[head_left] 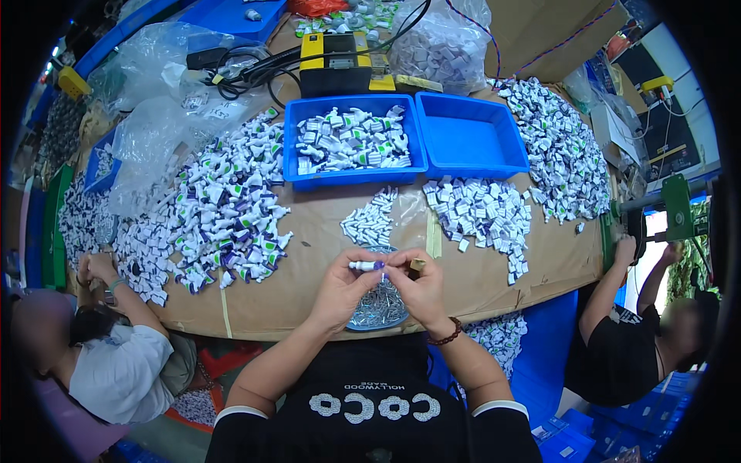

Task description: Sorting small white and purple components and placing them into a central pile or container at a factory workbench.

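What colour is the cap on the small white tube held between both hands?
Purple; the cap of the small white tube shows best in the head view.

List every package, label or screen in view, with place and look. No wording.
Clear bags: far left of table, crumpled plastic.
Bag of white pieces: far centre, clear, bulging.
Cardboard box: far right, brown.
Yellow-black device: behind the blue trays, boxy.
No screen is clear enough to tell.

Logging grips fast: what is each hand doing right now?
Left hand: closed on a small white tube with a purple tip.
Right hand: pinching the tube's purple end.
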Motion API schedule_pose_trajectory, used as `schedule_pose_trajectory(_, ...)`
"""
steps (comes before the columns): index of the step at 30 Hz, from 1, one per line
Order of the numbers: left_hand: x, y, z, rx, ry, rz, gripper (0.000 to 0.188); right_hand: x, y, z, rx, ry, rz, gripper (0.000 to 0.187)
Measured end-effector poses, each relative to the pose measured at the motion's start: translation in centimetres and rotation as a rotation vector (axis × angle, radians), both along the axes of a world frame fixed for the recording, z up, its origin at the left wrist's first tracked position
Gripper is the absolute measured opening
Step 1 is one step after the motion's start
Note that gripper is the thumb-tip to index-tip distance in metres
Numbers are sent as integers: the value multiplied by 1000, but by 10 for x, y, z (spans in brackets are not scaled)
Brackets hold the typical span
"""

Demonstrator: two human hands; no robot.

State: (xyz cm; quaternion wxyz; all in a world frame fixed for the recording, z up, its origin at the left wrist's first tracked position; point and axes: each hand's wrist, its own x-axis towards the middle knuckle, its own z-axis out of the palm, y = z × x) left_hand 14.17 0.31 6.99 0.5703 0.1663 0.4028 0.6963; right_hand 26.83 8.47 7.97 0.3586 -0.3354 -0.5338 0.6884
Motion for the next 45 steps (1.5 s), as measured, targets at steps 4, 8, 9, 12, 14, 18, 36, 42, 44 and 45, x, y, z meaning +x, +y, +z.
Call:
schedule_pose_trajectory(4,-12,0,-11,-27,-38,46,20,11,41,-3,140,-289,215,7)
schedule_pose_trajectory(8,-28,-2,-20,-91,7,116,20,10,91,-29,567,-575,212,9)
schedule_pose_trajectory(9,-31,-3,-24,-102,52,127,21,7,97,-35,659,-617,224,9)
schedule_pose_trajectory(12,-36,-4,-30,-167,151,118,24,-9,106,-52,871,-668,241,11)
schedule_pose_trajectory(14,-37,-4,-31,-194,190,63,26,-20,108,-64,942,-672,246,12)
schedule_pose_trajectory(18,-38,-10,-32,-249,278,-19,25,-33,107,-76,958,-767,284,16)
schedule_pose_trajectory(36,-22,2,-10,-177,-171,-86,26,8,49,-10,145,-343,375,15)
schedule_pose_trajectory(42,-20,0,-11,-181,-187,-103,26,11,44,-4,229,-294,349,15)
schedule_pose_trajectory(44,-19,-1,-13,-178,-191,-115,25,12,44,-3,256,-289,359,15)
schedule_pose_trajectory(45,-18,0,-12,-179,-197,-117,25,12,44,-3,271,-286,362,15)
